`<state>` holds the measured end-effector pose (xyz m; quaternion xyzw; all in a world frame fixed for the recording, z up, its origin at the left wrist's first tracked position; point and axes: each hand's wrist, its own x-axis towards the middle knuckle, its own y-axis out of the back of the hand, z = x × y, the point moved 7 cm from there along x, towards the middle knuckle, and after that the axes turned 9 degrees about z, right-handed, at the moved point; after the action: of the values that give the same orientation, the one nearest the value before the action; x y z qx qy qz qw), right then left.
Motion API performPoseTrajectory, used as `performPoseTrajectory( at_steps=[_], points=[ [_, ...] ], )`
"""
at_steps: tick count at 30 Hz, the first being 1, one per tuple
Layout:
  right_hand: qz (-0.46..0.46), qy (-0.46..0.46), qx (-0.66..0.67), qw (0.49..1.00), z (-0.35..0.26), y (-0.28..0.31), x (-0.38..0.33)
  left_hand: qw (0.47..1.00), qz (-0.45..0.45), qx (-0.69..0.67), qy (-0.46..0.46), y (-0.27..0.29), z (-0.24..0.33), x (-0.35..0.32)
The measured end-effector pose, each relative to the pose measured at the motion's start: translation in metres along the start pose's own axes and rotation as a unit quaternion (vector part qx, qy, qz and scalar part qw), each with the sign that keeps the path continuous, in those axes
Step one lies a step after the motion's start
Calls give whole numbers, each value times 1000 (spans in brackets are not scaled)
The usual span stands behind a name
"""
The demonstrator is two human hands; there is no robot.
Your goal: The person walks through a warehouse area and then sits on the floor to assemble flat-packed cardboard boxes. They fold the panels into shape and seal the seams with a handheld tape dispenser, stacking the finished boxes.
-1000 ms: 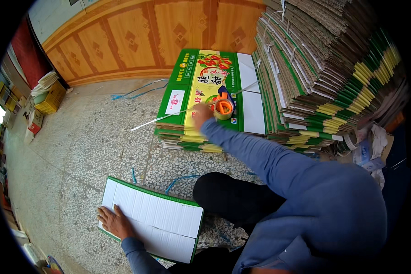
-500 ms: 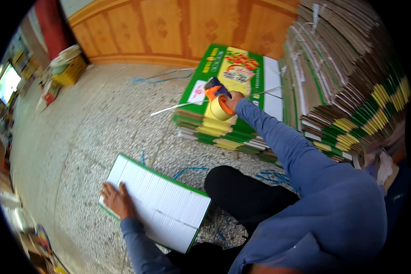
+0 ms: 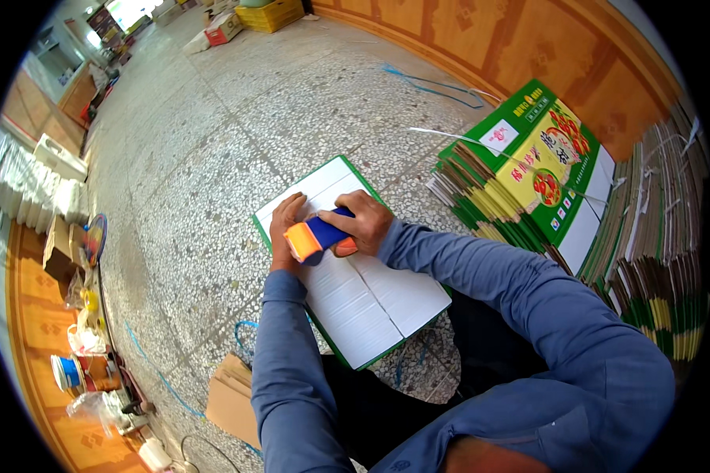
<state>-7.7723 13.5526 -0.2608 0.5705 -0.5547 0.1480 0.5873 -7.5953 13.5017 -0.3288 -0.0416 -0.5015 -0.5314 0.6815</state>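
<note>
In the head view, the right hand (image 3: 369, 223) is wrapped around a blue-and-orange tape dispenser (image 3: 329, 230), fingers curled over its top and closed on it, at the centre of the frame. Holding it from above probably lets that hand bear down and steer it. The left hand (image 3: 282, 230) is half-curled at the dispenser's orange end, over the left edge of a white panel-topped carton (image 3: 386, 303); whether it grips the dispenser or just steadies the carton, I cannot tell.

The carton lies on the speckled floor (image 3: 205, 197), green edges outward, its seam running from beneath the dispenser toward the lower edge. Its spot before the person's knees seems chosen to keep it within reach of both arms.

At the right, flattened green-and-yellow cartons (image 3: 540, 169) lie piled, a white strap (image 3: 521, 164) across them, presumably to keep the bundle together. A larger stack (image 3: 647, 229) at the right rim stands close beside it, likely for easy reach. Brown cardboard (image 3: 233, 390) lies at lower left.
</note>
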Motion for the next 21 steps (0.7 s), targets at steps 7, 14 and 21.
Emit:
performPoseTrajectory(
  at_steps=[7,14,21],
  points=[
    [-169,-3,92,981,-2,-14,-7,823,-3,-373,427,21,-20,-29],
    [-207,-26,114,971,-1,-17,-4,594,-33,-414,689,54,49,-89],
    [-217,-87,167,958,3,-16,-3,597,11,-494,632,48,70,-76]
  ],
)
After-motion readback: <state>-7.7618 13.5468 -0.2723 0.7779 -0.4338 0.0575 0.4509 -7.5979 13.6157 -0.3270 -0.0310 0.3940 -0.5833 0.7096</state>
